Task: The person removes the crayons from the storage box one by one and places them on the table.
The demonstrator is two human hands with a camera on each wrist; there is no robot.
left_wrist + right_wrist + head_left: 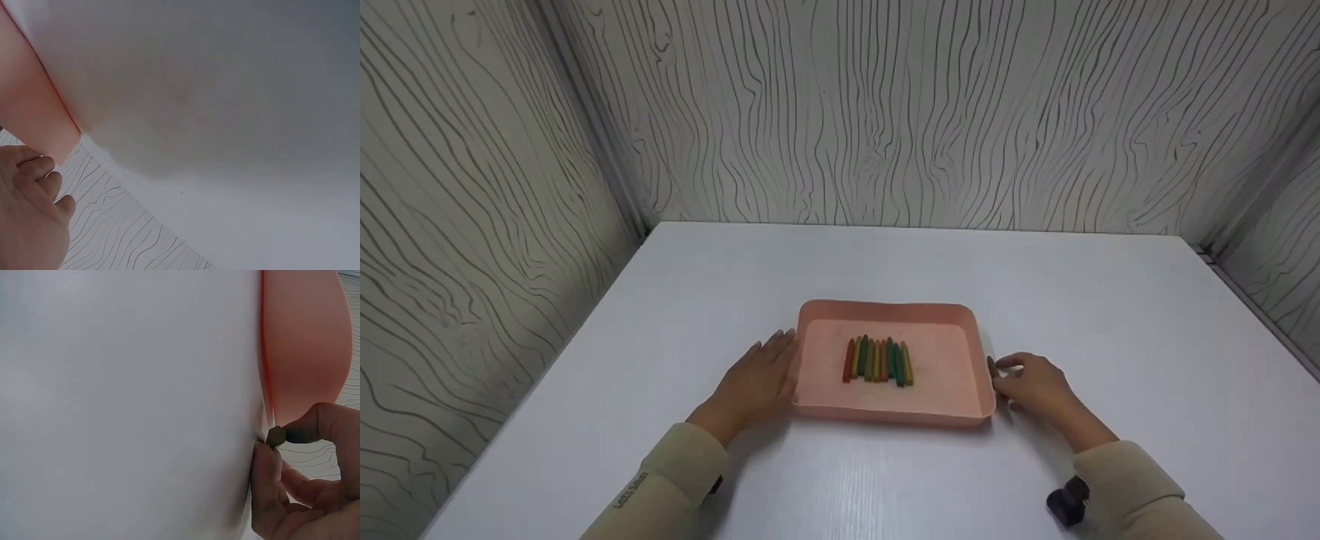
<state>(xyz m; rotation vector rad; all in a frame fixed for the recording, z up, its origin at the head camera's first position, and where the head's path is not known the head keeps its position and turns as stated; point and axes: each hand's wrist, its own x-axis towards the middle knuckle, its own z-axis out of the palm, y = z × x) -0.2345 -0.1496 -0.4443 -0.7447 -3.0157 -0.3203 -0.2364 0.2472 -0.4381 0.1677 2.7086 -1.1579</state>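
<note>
Pinching a crayon (276, 437), someone (1132, 484) wears left-sleeve lettering (631, 490) beginning "Let's".

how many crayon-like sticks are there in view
10: nine sticks side by side in the pink tray, and one stick pinched in the right hand, beside the tray's wall. The right hand could hide more.

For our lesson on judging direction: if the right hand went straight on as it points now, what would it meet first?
The right hand, pinching a crayon, would likely meet the right wall of the pink tray first; whether they already touch is unclear.
</note>
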